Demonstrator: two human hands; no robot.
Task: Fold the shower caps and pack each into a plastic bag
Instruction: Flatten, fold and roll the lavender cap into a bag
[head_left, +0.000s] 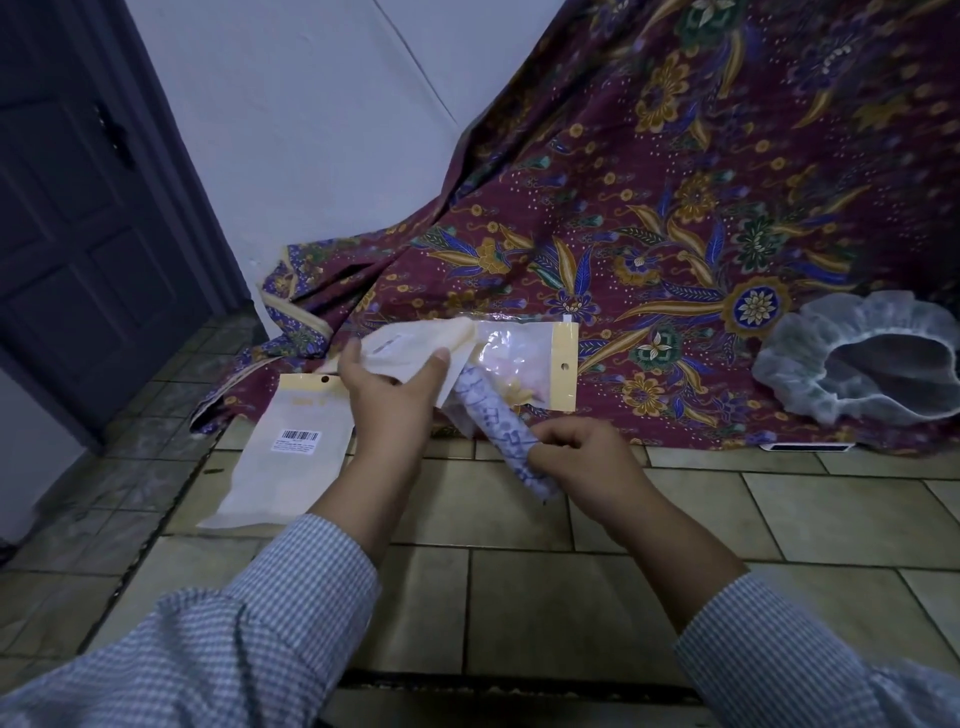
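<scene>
At the centre of the frame, the left hand (387, 387) pinched the cream-backed, clear-fronted plastic bag (524, 358) by its open mouth, thumb on top and fingers curled beneath, holding it above the floor. Just lower right of it, the right hand (579, 457) gripped a tightly rolled white shower cap with a blue pattern (496, 436), fingers closed round its lower end; the roll's upper end sat inside the bag's mouth, the rest still outside. To the left of the hands, a second cream plastic bag with a barcode label (283, 447) lay flat on the beige tiled floor (727, 514), partly hidden behind the left wrist. At the right edge, an unfolded white gathered shower cap (810, 374) rested on the maroon floral batik cloth (675, 208) that draped across the upper right. A dark panelled door (67, 234) filled the upper left, beside a white wall (311, 130). Checked blue-and-white sleeves (249, 639) covered both forearms along the bottom.
</scene>
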